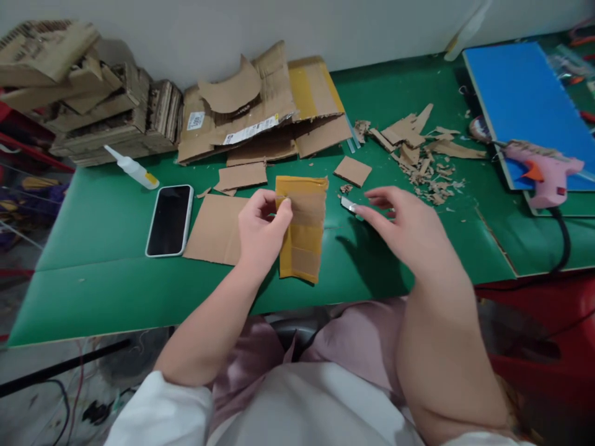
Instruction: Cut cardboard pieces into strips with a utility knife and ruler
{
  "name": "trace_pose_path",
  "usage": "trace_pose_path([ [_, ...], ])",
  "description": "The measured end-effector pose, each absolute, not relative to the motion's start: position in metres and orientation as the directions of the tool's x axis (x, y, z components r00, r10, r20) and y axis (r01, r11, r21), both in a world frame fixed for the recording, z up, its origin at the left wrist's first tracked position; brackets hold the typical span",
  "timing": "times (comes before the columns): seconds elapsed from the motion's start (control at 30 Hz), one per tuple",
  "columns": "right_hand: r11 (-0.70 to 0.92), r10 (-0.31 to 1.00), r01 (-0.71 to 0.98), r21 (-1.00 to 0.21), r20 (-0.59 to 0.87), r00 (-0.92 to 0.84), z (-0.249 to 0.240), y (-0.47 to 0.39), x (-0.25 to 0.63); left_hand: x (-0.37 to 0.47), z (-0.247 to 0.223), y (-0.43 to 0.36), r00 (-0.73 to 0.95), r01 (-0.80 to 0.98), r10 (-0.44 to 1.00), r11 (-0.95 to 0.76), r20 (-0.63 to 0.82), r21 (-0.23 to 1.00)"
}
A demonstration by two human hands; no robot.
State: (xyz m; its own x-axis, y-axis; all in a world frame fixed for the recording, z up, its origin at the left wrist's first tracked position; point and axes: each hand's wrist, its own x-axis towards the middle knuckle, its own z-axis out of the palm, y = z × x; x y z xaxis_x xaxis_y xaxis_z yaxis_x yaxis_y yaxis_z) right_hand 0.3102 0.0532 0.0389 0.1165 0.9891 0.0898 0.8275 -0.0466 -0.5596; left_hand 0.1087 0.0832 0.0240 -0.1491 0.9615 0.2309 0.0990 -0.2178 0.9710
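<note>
My left hand point(264, 226) pinches the left edge of an upright-lying strip of cardboard with yellow tape point(307, 214), thumb on top. To the right, my right hand point(395, 220) hovers over the table with its fingers curved and apart. Its thumb tip meets a small blade point(348, 204); whether the hand grips it I cannot make out. A small cardboard square point(353, 171) lies just beyond the blade. Under and left of my left hand is a flat brown cardboard sheet point(216, 229). Another small cardboard piece point(242, 176) lies behind it.
A phone point(170, 221) and a white bottle point(132, 170) lie on the green table point(102, 248). Stacked cardboard point(116, 111) and folded cardboard point(260, 105) stand behind. Cardboard scraps point(418, 148), a pink glue gun point(543, 170) and a blue board point(534, 99) are at right.
</note>
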Motion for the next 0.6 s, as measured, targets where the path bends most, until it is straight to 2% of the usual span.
trace_pose_path([
  [0.07,-0.132,0.991,0.938,-0.320,-0.043,0.125,0.031,0.054,0.326,0.108,0.024,0.084,-0.185,0.112,0.946,-0.249,0.266,0.962],
  [0.1,-0.142,0.988,0.960,-0.243,-0.086,0.124,0.026,0.055,0.330,0.107,0.025,0.085,-0.207,0.126,0.936,-0.264,0.285,0.956],
  [0.2,-0.109,0.989,0.983,-0.147,-0.117,0.092,0.019,0.056,0.331,0.105,0.026,0.086,-0.281,0.155,0.898,-0.305,0.338,0.940],
  [0.27,-0.093,0.993,0.973,-0.213,-0.089,0.076,0.021,0.056,0.328,0.104,0.026,0.087,-0.314,0.145,0.883,-0.320,0.350,0.936],
  [0.3,-0.093,0.995,0.951,-0.295,-0.061,0.078,0.024,0.055,0.326,0.103,0.026,0.087,-0.326,0.134,0.879,-0.321,0.348,0.938],
  [0.4,-0.043,0.995,0.751,-0.659,0.041,0.093,0.038,0.046,0.318,0.101,0.026,0.088,-0.361,0.122,0.872,-0.308,0.331,0.944],
  [0.47,0.054,0.997,0.547,-0.835,0.078,0.020,0.047,0.037,0.308,0.101,0.025,0.088,-0.363,0.149,0.866,-0.309,0.343,0.939],
  [0.53,0.143,0.990,0.434,-0.890,0.129,-0.062,0.051,0.029,0.292,0.101,0.024,0.087,-0.341,0.204,0.860,-0.326,0.379,0.923],
  [0.6,0.275,0.961,0.476,-0.835,0.229,-0.153,0.051,0.026,0.275,0.101,0.023,0.085,-0.314,0.274,0.852,-0.341,0.419,0.899],
])
